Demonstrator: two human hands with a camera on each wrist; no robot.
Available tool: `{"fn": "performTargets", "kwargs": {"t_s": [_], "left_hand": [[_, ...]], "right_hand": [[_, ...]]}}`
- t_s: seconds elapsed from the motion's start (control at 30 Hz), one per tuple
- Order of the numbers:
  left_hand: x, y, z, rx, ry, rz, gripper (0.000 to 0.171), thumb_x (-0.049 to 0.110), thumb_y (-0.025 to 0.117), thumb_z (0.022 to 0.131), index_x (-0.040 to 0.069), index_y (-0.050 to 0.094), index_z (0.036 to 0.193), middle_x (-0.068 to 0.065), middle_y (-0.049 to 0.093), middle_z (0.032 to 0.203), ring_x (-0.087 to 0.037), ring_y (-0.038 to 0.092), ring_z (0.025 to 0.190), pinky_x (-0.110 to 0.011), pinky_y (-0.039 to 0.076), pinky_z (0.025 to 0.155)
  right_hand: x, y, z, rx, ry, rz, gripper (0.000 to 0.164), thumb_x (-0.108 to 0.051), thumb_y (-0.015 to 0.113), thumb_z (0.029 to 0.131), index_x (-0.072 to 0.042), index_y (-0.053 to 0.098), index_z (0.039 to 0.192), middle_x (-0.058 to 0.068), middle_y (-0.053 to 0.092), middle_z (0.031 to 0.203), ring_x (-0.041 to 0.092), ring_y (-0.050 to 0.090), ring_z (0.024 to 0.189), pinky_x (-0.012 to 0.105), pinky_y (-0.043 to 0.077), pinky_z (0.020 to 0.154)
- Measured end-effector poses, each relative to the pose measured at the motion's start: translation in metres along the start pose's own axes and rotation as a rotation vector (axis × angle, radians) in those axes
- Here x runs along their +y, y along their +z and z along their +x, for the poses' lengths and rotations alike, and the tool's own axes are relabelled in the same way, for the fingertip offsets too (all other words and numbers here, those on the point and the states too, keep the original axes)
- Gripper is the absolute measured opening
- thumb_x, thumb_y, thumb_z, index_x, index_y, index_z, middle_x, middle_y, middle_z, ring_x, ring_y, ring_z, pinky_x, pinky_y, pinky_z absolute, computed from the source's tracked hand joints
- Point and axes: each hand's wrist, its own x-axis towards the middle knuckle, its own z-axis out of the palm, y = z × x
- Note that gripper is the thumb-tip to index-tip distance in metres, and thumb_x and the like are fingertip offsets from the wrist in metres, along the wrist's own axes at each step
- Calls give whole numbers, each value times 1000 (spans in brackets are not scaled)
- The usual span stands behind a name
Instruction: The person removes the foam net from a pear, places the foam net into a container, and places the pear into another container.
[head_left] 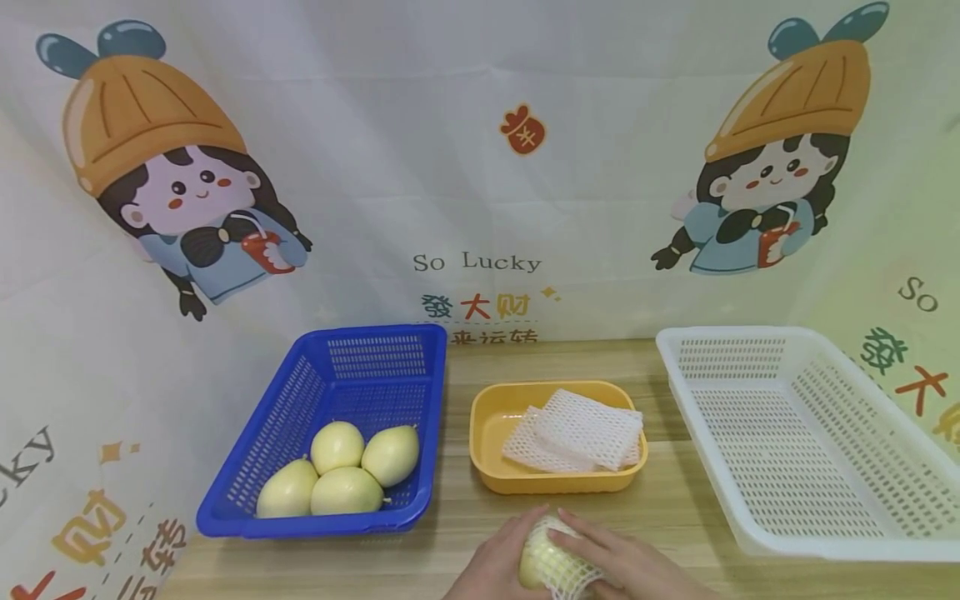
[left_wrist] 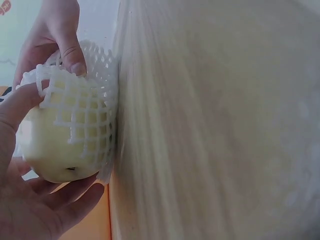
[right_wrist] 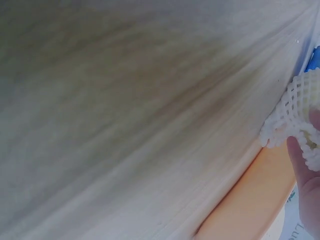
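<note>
Near the table's front edge, my left hand (head_left: 491,567) grips a pale yellow pear (left_wrist: 47,145), thumb on one side and fingers curled under the other. A white foam net sleeve (left_wrist: 82,107) covers part of the pear, leaving its end near the left palm bare. My right hand (head_left: 633,567) holds the sleeve from the other side, its thumb at the net's edge in the left wrist view. In the right wrist view, a finger (right_wrist: 297,155) of that hand lies against the bunched net. The pear's far side is hidden by net and hands.
A blue basket (head_left: 435,492) at left holds several pears (head_left: 347,490). Ahead of the hands, a yellow-orange tray (head_left: 487,446) holds flat foam nets (head_left: 588,425). A white basket (head_left: 720,483) stands at right. Behind the table hangs a printed cloth (head_left: 480,183).
</note>
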Motion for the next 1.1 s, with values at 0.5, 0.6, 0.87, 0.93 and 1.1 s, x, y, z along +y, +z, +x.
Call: {"fn": "performTargets", "kwargs": {"t_s": [0.5,0.6,0.87,0.93,1.1], "left_hand": [[4,-17,-9,76,-113,44,86,44,78,57,13,40,128,-1,52,114,-16,52,95,-36,44,78],[3,-24,-12,80,-118,43,82,46,76,57,18,42,126,3,53,110,-13,52,90,-33,44,75],[10,-52,-22,181,-43,101,74,46,74,61,15,46,123,1,53,111,-17,51,96,-39,43,78],[13,-60,-24,218,-42,135,73,47,74,62,16,47,122,1,54,111,-17,52,96,-39,44,77],[17,-79,-27,319,-15,171,69,43,77,60,21,48,119,6,53,108,-12,52,94,-36,45,76]], "right_hand": [[2,-15,-6,107,22,-42,69,10,59,69,-14,43,131,7,50,124,23,54,101,29,49,73],[2,-18,-6,139,23,-76,69,10,61,67,-14,45,130,6,50,123,22,55,100,28,49,73],[5,-31,1,263,-24,-171,36,-12,34,93,-11,50,126,7,51,122,21,53,103,22,46,77],[6,-33,4,306,-58,-198,40,-18,25,95,-8,51,124,8,54,119,21,56,98,18,46,73],[9,-40,9,385,-99,-222,42,-17,23,95,-5,54,120,10,56,115,20,59,89,9,42,61]]}}
